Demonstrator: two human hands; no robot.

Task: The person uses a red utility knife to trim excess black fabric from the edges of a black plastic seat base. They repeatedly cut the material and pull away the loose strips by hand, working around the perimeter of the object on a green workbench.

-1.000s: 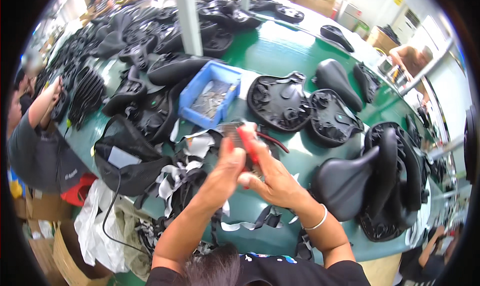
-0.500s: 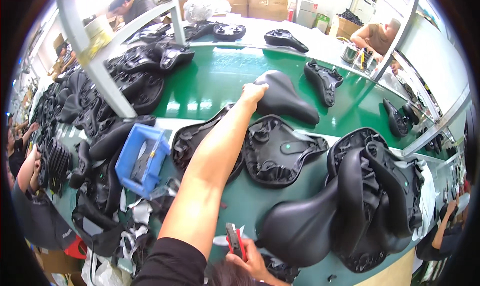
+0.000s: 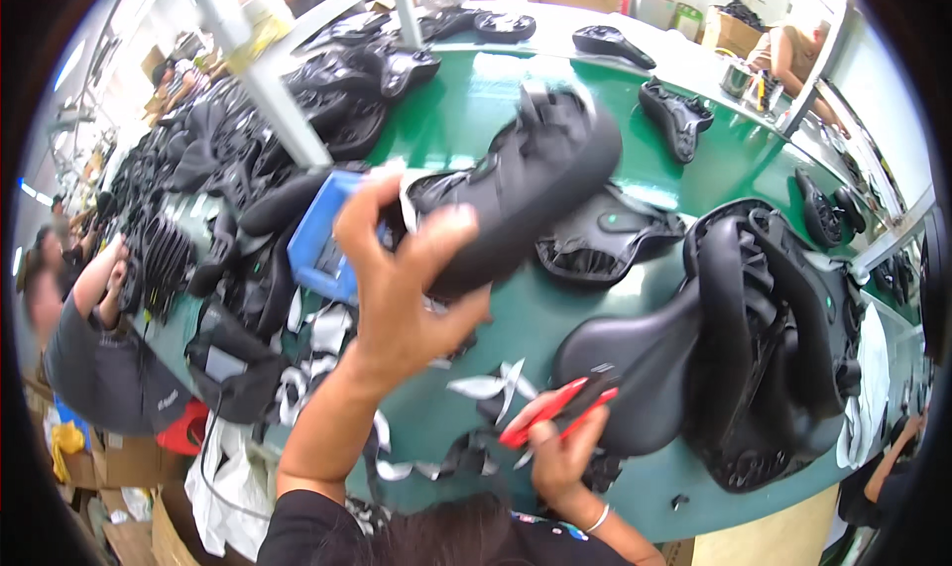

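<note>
Right hand [image 3: 563, 459] grasping a red-handled tool [image 3: 557, 413] above the desk [image 3: 645, 489]. Left hand [image 3: 402, 293], fingers spread, at the near end of a tilted black saddle [image 3: 540, 189]; motion blur obscures whether it grips. Beyond: an upturned saddle [image 3: 595, 241].

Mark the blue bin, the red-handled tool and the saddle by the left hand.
Blue bin [image 3: 319, 215], head view: left wall.
Red-handled tool [image 3: 552, 407], head view: red handle.
Saddle [image 3: 535, 204], head view: smooth black cover.

One red-handled tool [image 3: 561, 401], one blue bin [image 3: 325, 283] and one bracelet [image 3: 599, 518] show.
</note>
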